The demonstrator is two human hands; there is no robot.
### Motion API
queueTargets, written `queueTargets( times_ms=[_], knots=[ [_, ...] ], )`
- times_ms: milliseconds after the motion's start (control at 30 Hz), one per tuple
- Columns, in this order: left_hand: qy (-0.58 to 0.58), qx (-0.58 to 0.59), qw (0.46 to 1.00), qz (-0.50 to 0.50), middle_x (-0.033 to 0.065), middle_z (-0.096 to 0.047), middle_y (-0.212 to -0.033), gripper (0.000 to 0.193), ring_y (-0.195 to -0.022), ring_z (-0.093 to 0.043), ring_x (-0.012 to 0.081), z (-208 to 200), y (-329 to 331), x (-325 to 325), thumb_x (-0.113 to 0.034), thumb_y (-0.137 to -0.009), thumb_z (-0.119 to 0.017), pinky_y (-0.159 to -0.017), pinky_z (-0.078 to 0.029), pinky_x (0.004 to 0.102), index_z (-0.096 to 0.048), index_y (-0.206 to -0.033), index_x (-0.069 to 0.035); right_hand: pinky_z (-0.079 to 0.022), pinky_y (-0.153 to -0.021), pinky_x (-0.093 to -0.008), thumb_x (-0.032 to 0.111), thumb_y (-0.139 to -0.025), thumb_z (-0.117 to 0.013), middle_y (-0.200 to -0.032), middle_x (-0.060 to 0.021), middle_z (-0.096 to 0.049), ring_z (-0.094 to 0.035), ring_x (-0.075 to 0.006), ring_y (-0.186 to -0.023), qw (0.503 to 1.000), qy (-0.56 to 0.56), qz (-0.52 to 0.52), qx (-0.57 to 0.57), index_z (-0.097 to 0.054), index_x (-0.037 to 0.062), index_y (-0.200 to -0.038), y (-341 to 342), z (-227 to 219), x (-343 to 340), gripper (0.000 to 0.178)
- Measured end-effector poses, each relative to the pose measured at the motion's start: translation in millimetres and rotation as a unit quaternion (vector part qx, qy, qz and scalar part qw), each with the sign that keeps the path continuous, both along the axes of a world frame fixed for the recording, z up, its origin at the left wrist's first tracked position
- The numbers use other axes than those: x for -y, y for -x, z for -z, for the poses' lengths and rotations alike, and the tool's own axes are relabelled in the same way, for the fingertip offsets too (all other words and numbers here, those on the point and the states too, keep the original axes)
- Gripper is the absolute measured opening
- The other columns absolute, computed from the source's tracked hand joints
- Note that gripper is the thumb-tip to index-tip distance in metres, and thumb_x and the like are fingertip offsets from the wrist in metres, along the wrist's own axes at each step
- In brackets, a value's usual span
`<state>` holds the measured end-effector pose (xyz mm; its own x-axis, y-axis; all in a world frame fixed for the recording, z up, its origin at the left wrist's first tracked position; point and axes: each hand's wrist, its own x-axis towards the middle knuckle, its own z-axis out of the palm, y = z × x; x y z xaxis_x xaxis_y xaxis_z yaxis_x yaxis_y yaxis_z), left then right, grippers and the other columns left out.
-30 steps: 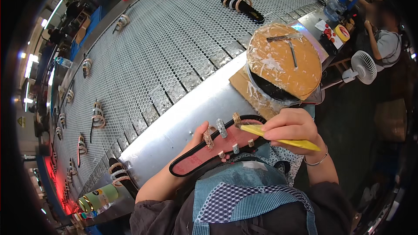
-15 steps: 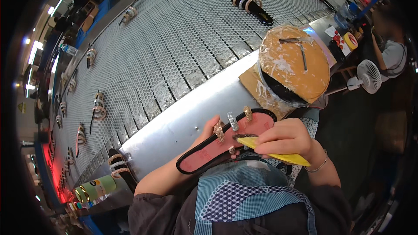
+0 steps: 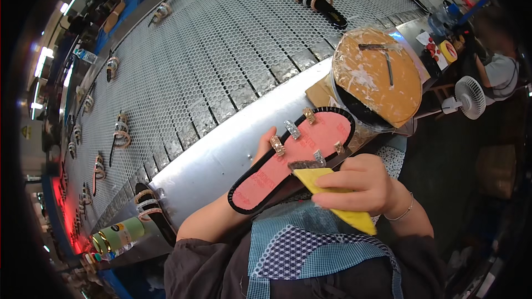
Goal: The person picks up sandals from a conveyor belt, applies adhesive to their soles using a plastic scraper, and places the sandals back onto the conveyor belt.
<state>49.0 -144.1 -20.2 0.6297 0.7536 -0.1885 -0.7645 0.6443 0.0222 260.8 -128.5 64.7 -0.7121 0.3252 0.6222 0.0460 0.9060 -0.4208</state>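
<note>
A flat sandal sole (image 3: 259, 184) with a pink face and black edge lies tilted in front of me. Glittery gold and silver strap ends fold over both of its sides near the wide end. My left hand (image 3: 266, 143) grips the sole from below and along its far edge; most of its fingers are hidden under it. My right hand (image 3: 363, 185) is closed round a flat brush (image 3: 327, 182) with a yellow handle. Its dark bristle end touches or hovers just over the middle of the pink face; I cannot tell which.
A round tub (image 3: 377, 77) with a tan, residue-streaked cover stands right of the sole, beside a mesh conveyor (image 3: 221, 61) carrying several strappy sandals. A black sandal (image 3: 152, 210) lies on the metal ledge (image 3: 221, 160). Right are a small white fan (image 3: 470, 97) and another person (image 3: 499, 72).
The sole has tipped, showing more of its pink face and the near strap ends. My right hand has moved slightly left and down, and the brush has turned, its bristles further left.
</note>
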Motion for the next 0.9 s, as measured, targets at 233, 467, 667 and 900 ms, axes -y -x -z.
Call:
queueTargets(
  times_ms=[233,467,667,900],
  knots=[
    [0.067,-0.093,0.993,-0.016,0.0143,-0.05,-0.131,0.069,-0.105,-0.057,0.0268,-12,6,-4,-0.06,-0.09,-0.033,-0.084,-0.048,0.0398,-0.038,-0.139,-0.011,-0.04,-0.044,-0.0246,0.013,-0.066,-0.069,-0.092,-0.0016,-0.065,-0.049,-0.0134,-0.052,1.0,-0.014,0.015,-0.01,-0.069,0.0153,-0.095,-17,3,-4,0.029],
    [0.08,-0.094,0.992,0.025,0.0101,-0.062,-0.111,0.067,-0.079,-0.06,0.0232,-5,11,4,-0.062,-0.089,-0.03,-0.071,-0.045,0.0358,-0.047,-0.13,-0.011,-0.042,-0.046,-0.0263,0.014,-0.067,-0.068,-0.093,-0.0017,-0.064,-0.051,-0.0151,-0.055,0.998,0.012,-0.011,0.058,-0.069,0.0152,-0.098,-34,2,-9,0.031],
    [0.176,-0.231,0.957,-0.009,0.0088,-0.061,-0.107,0.067,-0.077,-0.057,0.0227,-44,-16,-3,-0.063,-0.088,-0.031,-0.072,-0.042,0.0357,-0.048,-0.128,-0.013,-0.038,-0.044,-0.0262,0.018,-0.065,-0.071,-0.093,-0.0027,-0.066,-0.049,-0.0134,-0.051,0.998,-0.05,0.017,0.035,-0.07,0.017,-0.092,-27,12,-15,0.027],
    [0.098,-0.12,0.988,0.027,0.0088,-0.059,-0.108,0.065,-0.08,-0.056,0.0237,-24,-4,0,-0.063,-0.086,-0.035,-0.07,-0.041,0.0331,-0.049,-0.126,-0.014,-0.042,-0.047,-0.0263,0.013,-0.064,-0.071,-0.092,-0.0025,-0.064,-0.05,-0.0156,-0.054,0.998,-0.023,0.054,0.003,-0.068,0.0147,-0.096,-60,8,-25,0.032]
  ],
)
